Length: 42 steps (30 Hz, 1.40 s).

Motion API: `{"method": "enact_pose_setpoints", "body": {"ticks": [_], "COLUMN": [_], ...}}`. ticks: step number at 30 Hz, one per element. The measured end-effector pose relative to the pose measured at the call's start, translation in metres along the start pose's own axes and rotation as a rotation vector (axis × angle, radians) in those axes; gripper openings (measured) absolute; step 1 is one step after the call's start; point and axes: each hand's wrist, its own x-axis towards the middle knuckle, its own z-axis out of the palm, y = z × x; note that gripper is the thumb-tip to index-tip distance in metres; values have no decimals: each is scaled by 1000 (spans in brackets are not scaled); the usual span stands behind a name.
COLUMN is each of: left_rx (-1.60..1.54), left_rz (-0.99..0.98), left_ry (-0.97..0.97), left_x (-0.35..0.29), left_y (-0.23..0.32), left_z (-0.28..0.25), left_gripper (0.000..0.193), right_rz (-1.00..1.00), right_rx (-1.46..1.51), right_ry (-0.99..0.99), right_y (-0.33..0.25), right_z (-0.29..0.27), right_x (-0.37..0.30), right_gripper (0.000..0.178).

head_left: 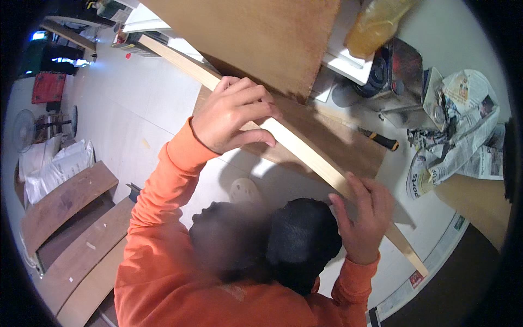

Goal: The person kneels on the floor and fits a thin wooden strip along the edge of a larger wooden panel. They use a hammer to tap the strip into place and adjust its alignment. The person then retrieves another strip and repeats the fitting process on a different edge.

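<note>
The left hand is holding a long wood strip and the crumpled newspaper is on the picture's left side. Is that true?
Not quite: the crumpled newspaper is on the right side, as the head view shows. The left hand is holding the strip.

The left hand (231,111) and right hand (366,218) hold a pale wooden strip (306,155) (a black-and-yellow tool (386,142) lies near).

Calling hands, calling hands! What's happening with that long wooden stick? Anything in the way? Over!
Left hand, right hand both holding stick. Stick slanting, upper left to lower right. Yellow-black tool nearby, not touching it.
</note>
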Motion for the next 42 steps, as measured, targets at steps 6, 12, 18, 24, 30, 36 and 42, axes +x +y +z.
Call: {"method": "enact_pose_setpoints", "body": {"ticks": [6, 12, 18, 24, 30, 36, 42], "left_rx": [-117, -128, -138, -136, -116, -125, -127], "left_rz": [-22, -21, -24, -19, -25, -95, -50], "left_ry": [106, 132, 147, 145, 144, 188, 137], "left_x": [-11, -20, -29, -39, -41, -45, -49], "left_y": [-25, -30, -27, -26, -25, -36, -52], "left_z": [-1, 4, 5, 6, 8, -11, -14], "left_gripper": [39, 38, 40, 39, 40, 39, 39], "right_rz": [-103, -102, -102, -100, -72, -144, -169], "right_rx": [76, 167, 171, 161, 107, 144, 145], "right_ry": [69, 69, 67, 23, -14, 44, 119], "right_y": [-47, -62, -67, -73, -83, -87, -88], "right_z": [37, 52, 54, 55, 53, 70, 75], "right_x": [61, 80, 73, 69, 73, 84, 88], "right_gripper": [41, 36, 34, 36, 38, 43, 39]}}
